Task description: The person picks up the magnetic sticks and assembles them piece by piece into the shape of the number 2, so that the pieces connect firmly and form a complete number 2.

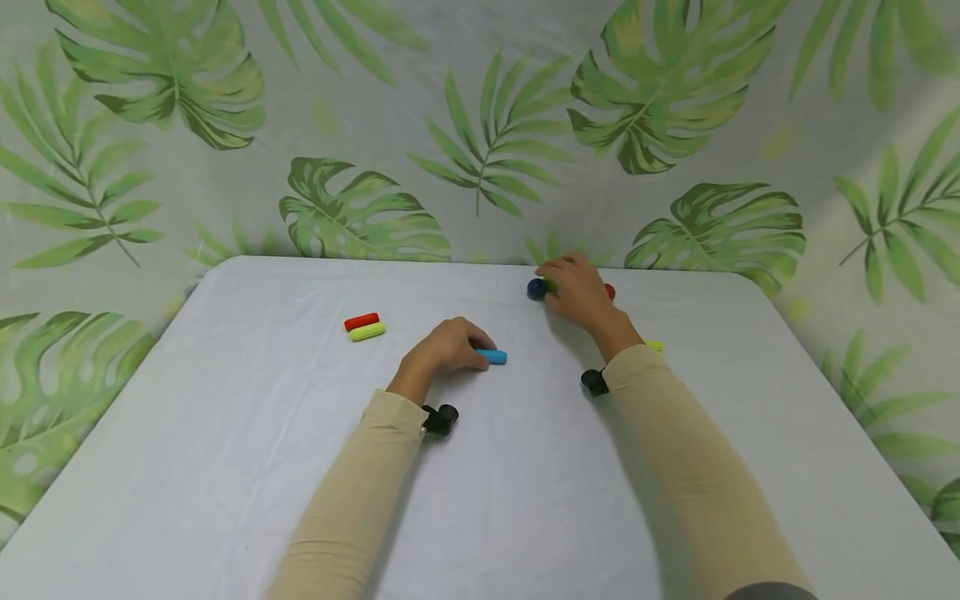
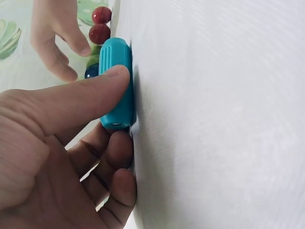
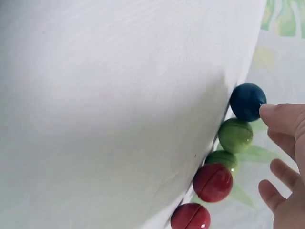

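Observation:
My left hand [image 1: 450,343] pinches a blue ribbed cylinder [image 2: 116,83] low over the white cloth, the thumb across its near side. Farther back, my right hand [image 1: 579,292] reaches over a row of glossy balls. In the right wrist view, one fingertip is at the side of the dark blue ball [image 3: 248,102], and the other fingers are spread apart. Two green balls, the nearer one [image 3: 235,135] beside the blue, come after it in the row. Past them are two red balls, one [image 3: 213,182] next to the green ones and another [image 3: 190,217] at the end.
A red cylinder [image 1: 362,321] and a yellow-green cylinder [image 1: 367,332] lie side by side at the back left. Another yellow piece [image 1: 656,345] is partly hidden behind the right sleeve. The white-covered table [image 1: 187,433] ends at a leaf-print cloth [image 1: 510,192].

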Motion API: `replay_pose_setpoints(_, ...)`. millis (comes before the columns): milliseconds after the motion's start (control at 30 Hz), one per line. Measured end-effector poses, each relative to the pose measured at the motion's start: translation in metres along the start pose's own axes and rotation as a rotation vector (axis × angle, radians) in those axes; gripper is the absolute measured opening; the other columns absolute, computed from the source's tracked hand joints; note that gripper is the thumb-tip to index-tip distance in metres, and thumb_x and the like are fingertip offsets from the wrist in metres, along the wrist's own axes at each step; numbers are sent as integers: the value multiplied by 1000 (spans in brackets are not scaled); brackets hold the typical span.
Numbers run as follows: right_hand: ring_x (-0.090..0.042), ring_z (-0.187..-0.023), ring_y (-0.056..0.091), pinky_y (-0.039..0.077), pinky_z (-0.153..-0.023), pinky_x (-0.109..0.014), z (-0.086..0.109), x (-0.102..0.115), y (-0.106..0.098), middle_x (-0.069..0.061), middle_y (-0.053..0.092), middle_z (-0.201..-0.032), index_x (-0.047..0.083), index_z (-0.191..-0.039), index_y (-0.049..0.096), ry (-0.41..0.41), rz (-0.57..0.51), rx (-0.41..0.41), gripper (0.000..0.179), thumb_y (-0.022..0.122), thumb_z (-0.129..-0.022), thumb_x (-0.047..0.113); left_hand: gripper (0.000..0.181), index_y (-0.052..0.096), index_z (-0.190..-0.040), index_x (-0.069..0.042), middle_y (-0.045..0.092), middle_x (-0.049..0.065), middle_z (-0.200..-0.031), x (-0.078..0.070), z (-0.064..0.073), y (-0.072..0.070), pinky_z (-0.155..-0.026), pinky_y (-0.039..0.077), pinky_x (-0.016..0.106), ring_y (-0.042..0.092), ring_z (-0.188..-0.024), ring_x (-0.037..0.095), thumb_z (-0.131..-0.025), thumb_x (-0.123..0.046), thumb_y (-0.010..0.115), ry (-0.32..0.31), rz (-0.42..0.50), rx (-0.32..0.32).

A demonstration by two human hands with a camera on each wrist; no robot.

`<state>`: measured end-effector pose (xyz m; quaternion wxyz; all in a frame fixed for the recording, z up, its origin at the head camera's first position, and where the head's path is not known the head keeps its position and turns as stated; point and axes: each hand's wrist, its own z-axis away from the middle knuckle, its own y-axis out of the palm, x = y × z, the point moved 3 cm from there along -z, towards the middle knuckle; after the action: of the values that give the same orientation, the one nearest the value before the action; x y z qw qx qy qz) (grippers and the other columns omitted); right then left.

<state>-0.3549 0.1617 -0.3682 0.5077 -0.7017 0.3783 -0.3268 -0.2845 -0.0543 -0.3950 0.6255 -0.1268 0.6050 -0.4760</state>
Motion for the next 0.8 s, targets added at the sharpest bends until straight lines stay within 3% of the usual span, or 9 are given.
replay_pose_setpoints(233, -38, -132, 45, 40, -105, -61, -4, 2, 7, -12, 65, -132, 10, -124, 68, 39, 59, 70, 34, 62, -91, 6, 25, 77, -111, -17, 73, 2, -112, -1, -2, 2, -90, 49, 30, 58, -102, 16, -85, -17, 75, -8, 10, 11)
replay_pose_setpoints(467, -35, -126, 49, 38, -106, -58, -8, 6, 10, -10, 68, -127, 13, -122, 70, 38, 90, 90, 31, 67, -91, 11, 23, 78, -108, -17, 73, 1, -106, -1, -3, 3, -85, 48, 27, 57, -97, 15, -85, -16, 75, -14, 20, 9)
replay_pose_setpoints(633, -36, -120, 50, 44, -103, -52, -8, 11, 11, -14, 64, -130, 9, -124, 68, 56, 12, 162, 33, 68, -91, 12, 23, 77, -108, -16, 73, 2, -107, -2, -3, 2, -87, 49, 28, 58, -99, 15, -85, -17, 75, -7, 16, 15)
replay_pose_setpoints(800, -36, -122, 54, 45, -108, -48, -6, 15, 15, -18, 59, -131, 3, -128, 62, 80, -155, 254, 36, 64, -93, 10, 24, 77, -110, -15, 73, 4, -109, -1, -2, 0, -91, 50, 33, 60, -101, 18, -86, -16, 75, -12, 16, 12)
